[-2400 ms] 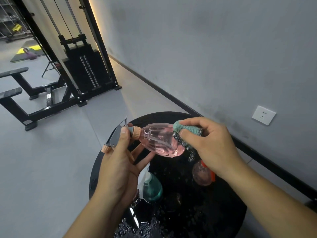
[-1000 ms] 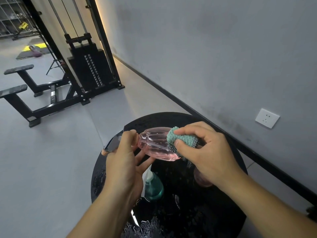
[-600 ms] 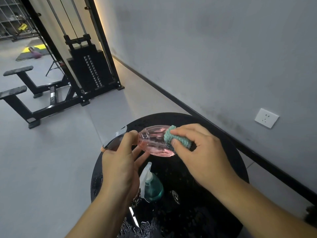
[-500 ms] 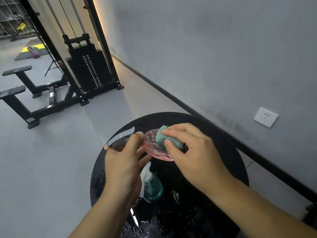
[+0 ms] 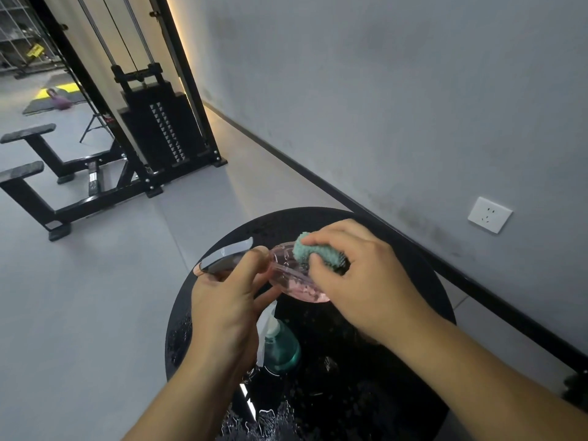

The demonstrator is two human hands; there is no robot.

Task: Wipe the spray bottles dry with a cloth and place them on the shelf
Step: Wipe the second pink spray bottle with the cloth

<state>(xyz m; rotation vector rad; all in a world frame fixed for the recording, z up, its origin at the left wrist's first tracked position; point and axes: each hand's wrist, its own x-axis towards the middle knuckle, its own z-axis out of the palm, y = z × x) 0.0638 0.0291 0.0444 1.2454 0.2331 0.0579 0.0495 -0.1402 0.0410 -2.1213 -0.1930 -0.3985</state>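
A clear pink spray bottle point(image 5: 288, 275) lies on its side in the air above a round black table point(image 5: 423, 272). My left hand point(image 5: 227, 303) grips its neck and grey trigger head point(image 5: 222, 261). My right hand point(image 5: 359, 278) pinches a teal cloth point(image 5: 307, 251) and presses it on the bottle's upper body. A teal spray bottle point(image 5: 280, 348) with a white trigger stands on the wet table just below my left hand. No shelf shows in this view.
Water drops and a puddle cover the table's near part point(image 5: 270, 421). A grey wall with a white socket point(image 5: 488, 214) runs along the right. A black cable weight machine point(image 5: 159, 128) and bench frame point(image 5: 47, 186) stand on the grey floor at the left.
My right hand has slid the cloth leftward along the pink bottle from its base toward its neck. A reddish bottle seen under that hand earlier is now hidden.
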